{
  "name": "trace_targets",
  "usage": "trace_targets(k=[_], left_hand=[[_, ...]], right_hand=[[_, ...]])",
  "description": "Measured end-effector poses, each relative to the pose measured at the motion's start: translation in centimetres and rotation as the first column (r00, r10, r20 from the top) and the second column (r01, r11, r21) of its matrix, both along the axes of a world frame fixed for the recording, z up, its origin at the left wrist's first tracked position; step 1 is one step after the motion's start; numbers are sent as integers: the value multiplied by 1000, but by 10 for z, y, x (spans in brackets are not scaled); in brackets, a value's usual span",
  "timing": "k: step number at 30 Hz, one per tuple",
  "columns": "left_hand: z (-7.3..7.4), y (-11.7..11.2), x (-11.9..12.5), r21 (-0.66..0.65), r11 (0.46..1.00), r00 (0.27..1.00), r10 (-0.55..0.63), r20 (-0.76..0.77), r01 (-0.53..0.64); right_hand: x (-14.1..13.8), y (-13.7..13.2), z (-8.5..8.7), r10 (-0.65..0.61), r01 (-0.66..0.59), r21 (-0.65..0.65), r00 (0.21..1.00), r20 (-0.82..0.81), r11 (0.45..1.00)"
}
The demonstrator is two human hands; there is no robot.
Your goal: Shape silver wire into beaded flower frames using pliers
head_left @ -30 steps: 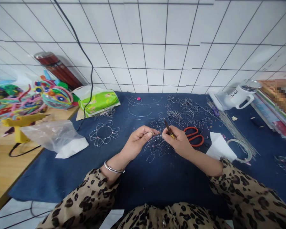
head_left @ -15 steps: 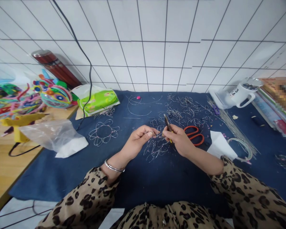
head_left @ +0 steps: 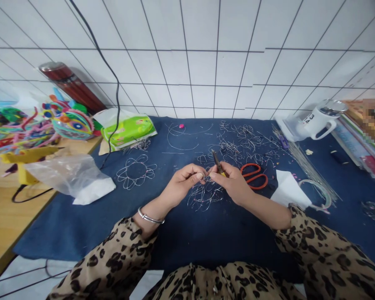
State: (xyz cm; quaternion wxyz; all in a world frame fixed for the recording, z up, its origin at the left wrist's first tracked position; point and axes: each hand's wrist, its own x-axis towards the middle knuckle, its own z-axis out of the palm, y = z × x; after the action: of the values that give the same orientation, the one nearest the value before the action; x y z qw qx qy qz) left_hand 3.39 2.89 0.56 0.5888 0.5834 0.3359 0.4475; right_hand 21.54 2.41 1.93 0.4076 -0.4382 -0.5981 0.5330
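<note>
My left hand (head_left: 183, 182) is pinched on a thin silver wire piece (head_left: 206, 178) just above a tangle of bent wires (head_left: 204, 196) on the blue cloth (head_left: 187, 237). My right hand (head_left: 234, 183) is closed round small pliers (head_left: 216, 161) with a yellow grip, their dark tip pointing up and away. Thumb and finger of the right hand also touch the wire, so both hands meet at the same spot. A silver bangle sits on my left wrist.
Orange-handled scissors (head_left: 253, 175) lie right of my right hand. A wire flower shape (head_left: 136, 171) lies to the left, more bent wires (head_left: 243, 143) and straight rods (head_left: 306, 166) behind. A white mug (head_left: 318, 121), green tissue pack (head_left: 129, 131), plastic bag (head_left: 71, 175) and yellow glue gun (head_left: 25, 160) stand around.
Both hands have drifted slightly toward each other and up. The pliers tip has swung a little to the left; the pinch on the wire holds.
</note>
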Motion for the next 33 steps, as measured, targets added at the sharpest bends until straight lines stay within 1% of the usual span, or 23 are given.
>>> trace_targets(k=[4, 9, 15, 18, 21, 25, 27, 30, 33], left_hand=[[1, 0, 0, 13, 1000, 1000, 12, -27, -12], [0, 0, -1, 27, 999, 996, 27, -83, -25], [1, -3, 1, 61, 998, 992, 37, -117, -30], [1, -5, 4, 75, 996, 990, 64, -123, -55], [0, -6, 5, 91, 993, 986, 90, -137, -78], [0, -6, 5, 100, 993, 986, 78, -146, -64], [0, -6, 5, 96, 994, 989, 64, -134, -51], [-1, -5, 5, 89, 995, 989, 63, -132, -51], [-1, -4, 4, 83, 994, 988, 81, -134, -70]], right_hand=[[0, 0, 1, -6, 5, -20, 1000, -30, 1000], [-1, -1, 2, 31, -41, -85, 992, -121, 996], [-3, 2, -3, -17, -1, -104, 986, -168, 995], [-3, 2, -5, -46, 26, -102, 979, -200, 994], [-3, 2, -6, -56, 22, -137, 967, -248, 990], [-3, 2, -7, -67, 26, -176, 971, -231, 984], [-3, 2, -8, -52, 2, -192, 966, -254, 981], [-1, 4, -7, -18, -60, -225, 944, -330, 972], [2, 5, -6, -22, -70, -252, 938, -345, 965]])
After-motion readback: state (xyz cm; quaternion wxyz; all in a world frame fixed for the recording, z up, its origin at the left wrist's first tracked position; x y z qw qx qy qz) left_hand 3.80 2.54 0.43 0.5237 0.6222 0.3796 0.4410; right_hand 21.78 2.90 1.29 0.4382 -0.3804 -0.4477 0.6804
